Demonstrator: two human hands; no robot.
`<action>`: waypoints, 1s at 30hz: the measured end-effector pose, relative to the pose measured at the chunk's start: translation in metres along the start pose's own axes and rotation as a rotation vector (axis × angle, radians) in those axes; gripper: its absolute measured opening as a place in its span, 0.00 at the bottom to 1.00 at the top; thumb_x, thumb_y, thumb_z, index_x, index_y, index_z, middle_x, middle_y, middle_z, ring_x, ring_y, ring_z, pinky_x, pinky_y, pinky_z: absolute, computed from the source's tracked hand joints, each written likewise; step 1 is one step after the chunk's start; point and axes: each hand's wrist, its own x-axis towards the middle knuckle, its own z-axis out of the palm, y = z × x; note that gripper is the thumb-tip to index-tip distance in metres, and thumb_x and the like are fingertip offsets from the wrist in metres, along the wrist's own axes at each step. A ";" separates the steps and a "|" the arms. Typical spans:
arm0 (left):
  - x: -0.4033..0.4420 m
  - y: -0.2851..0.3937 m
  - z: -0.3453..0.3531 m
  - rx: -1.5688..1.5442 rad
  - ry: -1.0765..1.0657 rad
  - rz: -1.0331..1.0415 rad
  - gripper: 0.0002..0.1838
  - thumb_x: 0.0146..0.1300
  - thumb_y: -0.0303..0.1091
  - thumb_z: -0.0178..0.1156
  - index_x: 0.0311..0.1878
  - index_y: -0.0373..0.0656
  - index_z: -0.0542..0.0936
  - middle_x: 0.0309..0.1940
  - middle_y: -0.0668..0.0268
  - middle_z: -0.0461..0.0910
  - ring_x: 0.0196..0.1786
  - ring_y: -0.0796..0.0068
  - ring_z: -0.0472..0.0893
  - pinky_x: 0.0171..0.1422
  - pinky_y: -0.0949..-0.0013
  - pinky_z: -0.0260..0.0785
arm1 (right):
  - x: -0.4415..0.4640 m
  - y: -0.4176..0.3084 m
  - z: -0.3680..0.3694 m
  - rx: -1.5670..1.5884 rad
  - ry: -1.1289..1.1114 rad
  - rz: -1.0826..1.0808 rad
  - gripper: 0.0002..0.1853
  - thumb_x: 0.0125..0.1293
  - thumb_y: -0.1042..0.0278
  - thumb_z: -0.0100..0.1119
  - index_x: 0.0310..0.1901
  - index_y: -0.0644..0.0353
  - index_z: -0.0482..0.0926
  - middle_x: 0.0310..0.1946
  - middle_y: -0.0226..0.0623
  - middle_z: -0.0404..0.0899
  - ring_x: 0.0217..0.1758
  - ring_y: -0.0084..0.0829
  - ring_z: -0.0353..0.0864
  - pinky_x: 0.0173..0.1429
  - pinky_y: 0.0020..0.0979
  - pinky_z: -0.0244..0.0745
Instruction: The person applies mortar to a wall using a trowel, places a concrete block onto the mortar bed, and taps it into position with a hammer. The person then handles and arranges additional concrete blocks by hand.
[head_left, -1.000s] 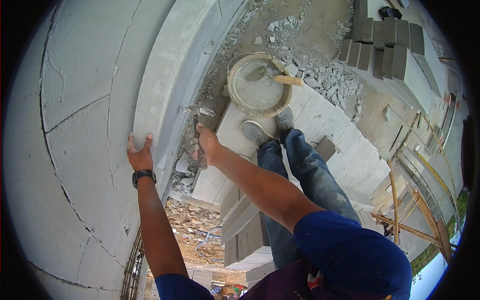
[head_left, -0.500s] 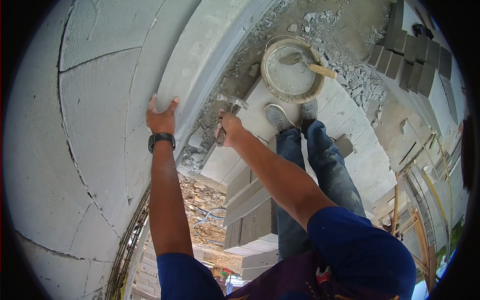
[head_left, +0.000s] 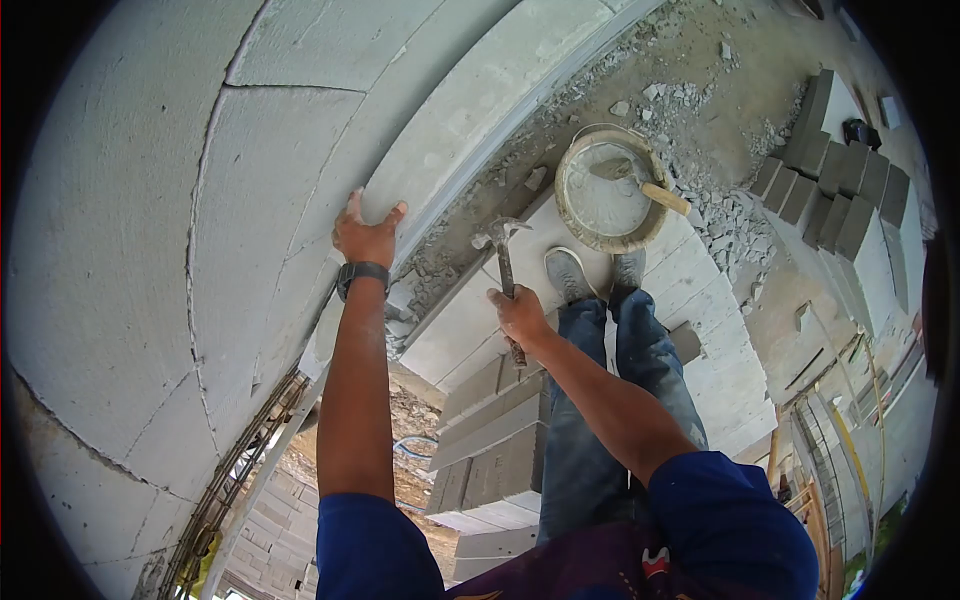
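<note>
My right hand [head_left: 521,315] is wrapped round the handle of a claw hammer [head_left: 505,265], whose metal head points away from me, over the pale blocks I stand on. My left hand [head_left: 366,238], with a dark watch [head_left: 361,275] at the wrist, lies spread at the near end of a long pale block course [head_left: 480,85]. Its thumb and fingers are apart, touching the block. Left of that rises a wall of large grey blocks [head_left: 265,170] with visible joints. The hammer is clear of the wall.
Near my shoes stands a round bucket [head_left: 569,215] of grey mortar, with a wooden-handled trowel [head_left: 665,198] in it. Stacked blocks [head_left: 490,440] lie below my right arm, and more blocks [head_left: 850,210] stand at far right. Rubble [head_left: 735,230] covers the ground between. Rebar [head_left: 240,455] runs along the wall's lower edge.
My right hand has drawn the hammer back from the wall toward my legs, and the hammer's head now points away from me. My left hand stays on the block; the view has shifted.
</note>
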 end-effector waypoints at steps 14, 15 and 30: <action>-0.007 0.005 0.005 0.056 0.062 -0.012 0.48 0.52 0.50 0.81 0.77 0.52 0.72 0.73 0.47 0.71 0.79 0.43 0.63 0.85 0.44 0.49 | -0.072 -0.133 -0.070 -0.830 0.166 -1.076 0.24 0.73 0.50 0.64 0.55 0.64 0.75 0.28 0.51 0.85 0.30 0.58 0.85 0.35 0.52 0.80; -0.006 0.004 0.002 0.058 0.029 -0.050 0.49 0.53 0.51 0.80 0.78 0.54 0.71 0.75 0.50 0.68 0.80 0.42 0.60 0.85 0.44 0.50 | -0.063 -0.136 -0.067 -0.855 0.154 -1.108 0.23 0.74 0.50 0.63 0.54 0.63 0.75 0.29 0.51 0.86 0.31 0.58 0.86 0.35 0.52 0.80; -0.007 0.005 0.001 0.019 0.008 -0.024 0.48 0.51 0.50 0.81 0.76 0.51 0.72 0.75 0.49 0.70 0.81 0.45 0.62 0.88 0.42 0.43 | -0.036 -0.162 -0.096 -0.920 0.405 -0.946 0.21 0.78 0.45 0.55 0.50 0.60 0.73 0.34 0.57 0.86 0.34 0.63 0.85 0.40 0.58 0.78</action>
